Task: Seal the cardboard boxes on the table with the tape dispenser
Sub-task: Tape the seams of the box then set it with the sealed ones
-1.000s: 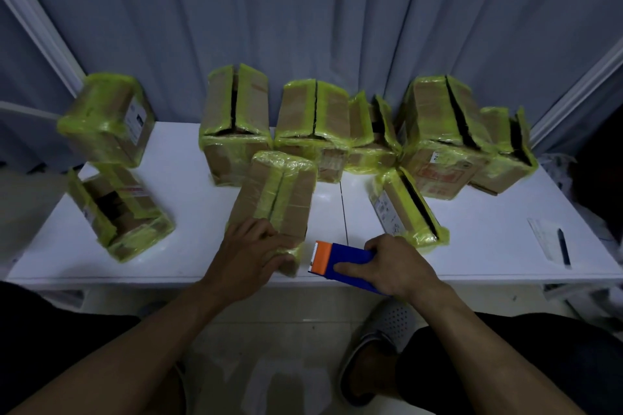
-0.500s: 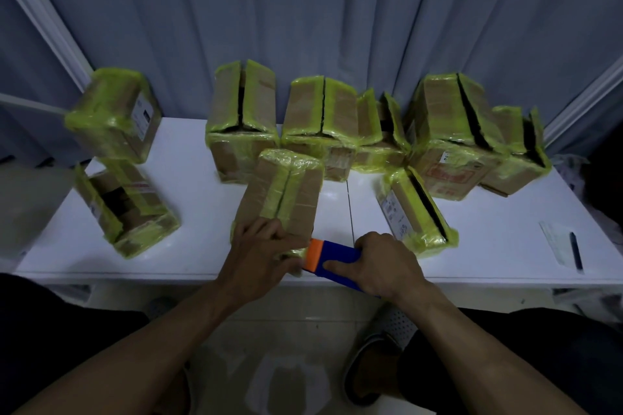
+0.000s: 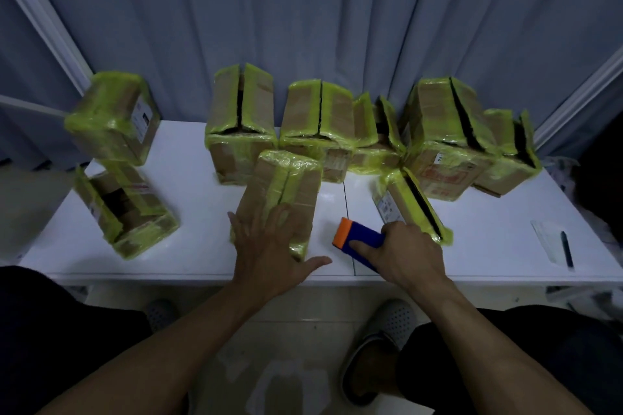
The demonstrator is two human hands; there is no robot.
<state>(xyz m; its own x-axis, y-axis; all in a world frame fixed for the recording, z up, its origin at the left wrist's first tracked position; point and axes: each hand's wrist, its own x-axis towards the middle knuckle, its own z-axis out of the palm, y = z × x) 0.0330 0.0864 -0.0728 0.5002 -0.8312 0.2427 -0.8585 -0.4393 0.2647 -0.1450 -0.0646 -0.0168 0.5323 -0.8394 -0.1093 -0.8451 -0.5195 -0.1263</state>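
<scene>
A cardboard box [image 3: 286, 178] wrapped in yellow-green tape stands near the front edge of the white table [image 3: 195, 212], a taped seam running down its top. My left hand [image 3: 269, 246] lies flat on the near end of this box, fingers spread. To its right, my right hand [image 3: 401, 253] grips a blue tape dispenser [image 3: 357, 239] with an orange front end, held low over the table and apart from the box.
Several more yellow-taped boxes stand in a row at the back [image 3: 242, 121], some with open slits on top. Two stacked boxes [image 3: 114, 118] are at the left. A small box [image 3: 411, 205] lies just behind my right hand. A paper with a pen [image 3: 556, 244] lies at the right.
My left hand has flattened and spread on the box. My right hand has drawn the dispenser away from the box's near end to the right and further over the table.
</scene>
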